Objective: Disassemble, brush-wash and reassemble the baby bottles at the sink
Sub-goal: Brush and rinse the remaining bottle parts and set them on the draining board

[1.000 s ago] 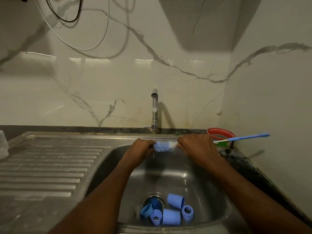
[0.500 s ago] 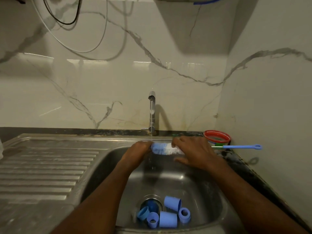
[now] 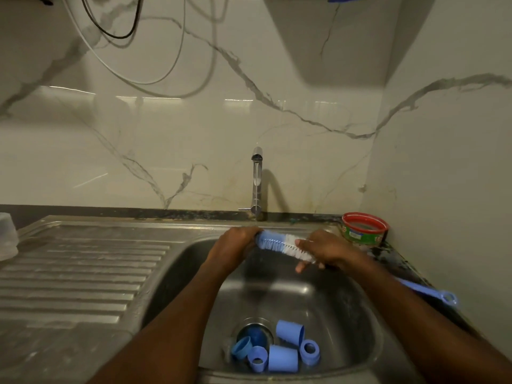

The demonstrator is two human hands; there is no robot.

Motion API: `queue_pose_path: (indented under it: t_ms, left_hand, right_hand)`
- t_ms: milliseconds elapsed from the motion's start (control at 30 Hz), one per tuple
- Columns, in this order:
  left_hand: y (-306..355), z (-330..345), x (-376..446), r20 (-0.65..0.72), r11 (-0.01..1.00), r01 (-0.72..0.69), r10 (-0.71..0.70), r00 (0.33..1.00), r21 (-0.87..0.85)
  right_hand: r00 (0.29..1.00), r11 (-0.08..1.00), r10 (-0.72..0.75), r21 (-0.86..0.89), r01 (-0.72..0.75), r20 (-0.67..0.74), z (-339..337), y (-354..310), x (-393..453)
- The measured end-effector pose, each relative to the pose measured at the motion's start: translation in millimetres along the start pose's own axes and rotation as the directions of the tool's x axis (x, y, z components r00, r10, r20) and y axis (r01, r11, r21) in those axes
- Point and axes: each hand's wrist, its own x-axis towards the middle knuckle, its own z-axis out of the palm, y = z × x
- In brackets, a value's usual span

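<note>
- Two hands work over the steel sink (image 3: 360, 314), under a thin stream from the tap (image 3: 256, 184) at the back edge.
- Left hand (image 3: 235, 246): grip curled around the blue tip end of the bottle brush (image 3: 279, 245).
- Right hand (image 3: 325, 252): grip closed around the white bristles nearer the handle; the blue handle runs on toward the sink's right edge, loop end outermost.
- Several blue bottle parts (image 3: 277, 353) lie clustered at the drain, near the front edge of the basin: caps, collars and rings, touching one another.
- Drainboard (image 3: 83, 273): ribbed, left of the basin.
- Red-rimmed tub (image 3: 364, 230): back right corner of the surface.
</note>
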Motion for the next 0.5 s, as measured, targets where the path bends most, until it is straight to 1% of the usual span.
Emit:
queue_pose_path:
  t_ms: [33, 67, 100, 133, 200, 233, 267, 333, 400, 433, 467, 500]
  left_hand:
    - [-1, 2, 0, 0.026, 0.999, 0.022, -0.021, 0.999, -0.028]
    - [-2, 3, -2, 0.044, 0.998, 0.037, -0.035, 0.998, -0.046]
    - [-4, 5, -3, 0.054, 0.997, 0.040, -0.036, 0.998, -0.072]
    - [-5, 4, -4, 0.053, 0.996, 0.030, -0.025, 0.998, -0.087]
    - [-6, 2, -7, 0.043, 0.991, 0.002, 0.004, 0.999, -0.137]
    - [-8, 2, -7, 0.026, 0.985, -0.022, 0.027, 0.999, -0.168]
    - [-9, 2, -8, 0.013, 0.983, -0.043, 0.046, 0.999, -0.179]
    - [-9, -1, -10, 0.013, 0.984, -0.042, 0.045, 0.999, -0.176]
    - [-11, -3, -8, -0.019, 0.986, -0.039, 0.036, 0.999, -0.160]
    - [-11, -4, -7, -0.039, 0.988, -0.039, 0.034, 0.999, -0.150]
    - [-9, -5, -6, -0.063, 0.991, -0.048, 0.041, 0.997, -0.124]
    - [-7, -5, -5, -0.082, 0.994, -0.058, 0.050, 0.995, -0.094]
  right_hand:
    - [0.985, 0.962, -0.131, -0.254, 0.098, -0.115, 3, 4, 1]
    - [0.935, 0.861, -0.291, -0.481, 0.164, -0.202, 7, 8, 2]
    - [0.877, 0.755, -0.424, -0.623, 0.205, -0.225, 8, 12, 3]
    - [0.831, 0.664, -0.519, -0.707, 0.243, -0.201, 9, 13, 1]
    - [0.770, 0.487, -0.629, -0.827, 0.281, -0.109, 11, 13, 0]
    - [0.750, 0.431, -0.655, -0.860, 0.273, -0.091, 11, 12, 0]
    - [0.731, 0.405, -0.676, -0.876, 0.262, -0.094, 10, 9, -1]
    - [0.722, 0.420, -0.681, -0.874, 0.244, -0.126, 7, 2, -5]
    - [0.749, 0.509, -0.638, -0.828, 0.236, -0.178, 8, -4, -8]
    - [0.780, 0.579, -0.590, -0.783, 0.227, -0.210, 8, -5, -8]
    - [0.827, 0.664, -0.514, -0.716, 0.215, -0.229, 7, -7, -7]
    - [0.892, 0.770, -0.395, -0.608, 0.191, -0.220, 3, -9, -6]
